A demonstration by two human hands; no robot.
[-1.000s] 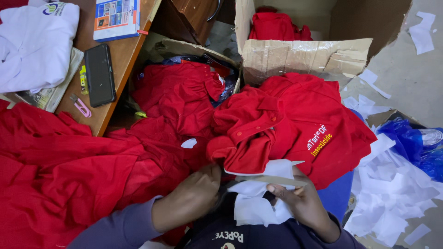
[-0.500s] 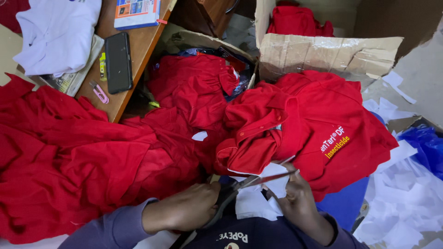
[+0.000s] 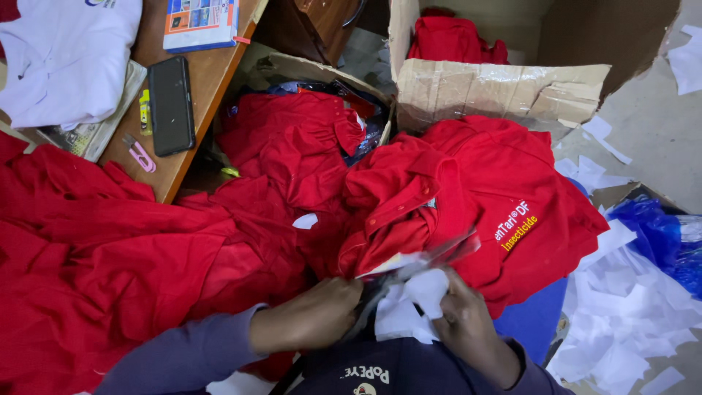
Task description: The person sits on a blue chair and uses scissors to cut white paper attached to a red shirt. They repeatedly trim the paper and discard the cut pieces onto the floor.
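Right now your 2 hands meet low in the view, over your lap. Your left hand [image 3: 311, 322] is curled around the edge of a clear plastic sleeve [image 3: 428, 260], and your right hand [image 3: 468, 322] pinches a white paper sheet [image 3: 409, 311] just beneath it. The sleeve touches the folded red shirt [image 3: 468, 197], which carries a small label of white and yellow lettering on its right side. Behind it, an open cardboard box [image 3: 497, 91], taped over in clear film, holds more red cloth. On the wooden worktop [image 3: 212, 80] at upper left lie a black phone [image 3: 170, 104] and a blue and orange booklet [image 3: 201, 22].
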